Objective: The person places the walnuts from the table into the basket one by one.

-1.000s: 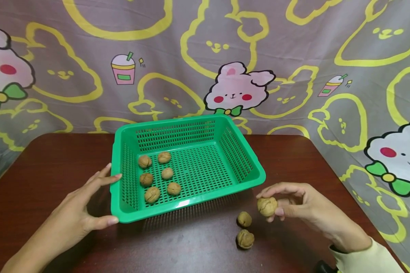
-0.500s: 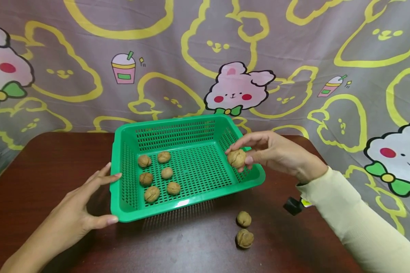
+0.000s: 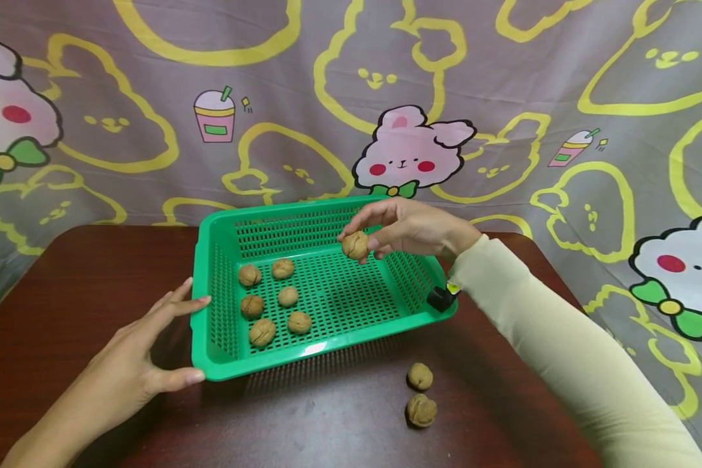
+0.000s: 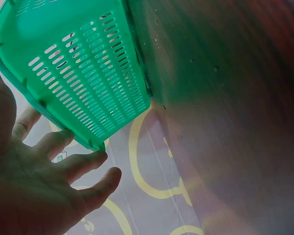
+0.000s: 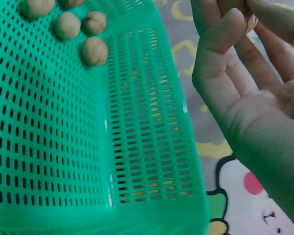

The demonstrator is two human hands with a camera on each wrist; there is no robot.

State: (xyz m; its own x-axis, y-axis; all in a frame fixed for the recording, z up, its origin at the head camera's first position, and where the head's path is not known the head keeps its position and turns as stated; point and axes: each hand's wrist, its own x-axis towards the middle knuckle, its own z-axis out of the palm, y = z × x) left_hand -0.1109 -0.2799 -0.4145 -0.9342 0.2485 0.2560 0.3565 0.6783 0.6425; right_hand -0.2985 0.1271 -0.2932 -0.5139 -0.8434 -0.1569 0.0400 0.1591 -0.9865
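Carrying a rough tan walnut (image 3: 356, 245) over the green perforated plastic basket (image 3: 351, 340)
Right hand (image 3: 412, 227), pinching it, has moved inward from the right wall (image 3: 406, 279); walnut not yet set down. Left hand (image 3: 134, 351), spread, touches the left rim (image 3: 201, 270).

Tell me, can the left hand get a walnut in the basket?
Probably yes. The left hand touches the basket, and a walnut lies just inside. The side wall stands between, but the open top leaves room to reach over.
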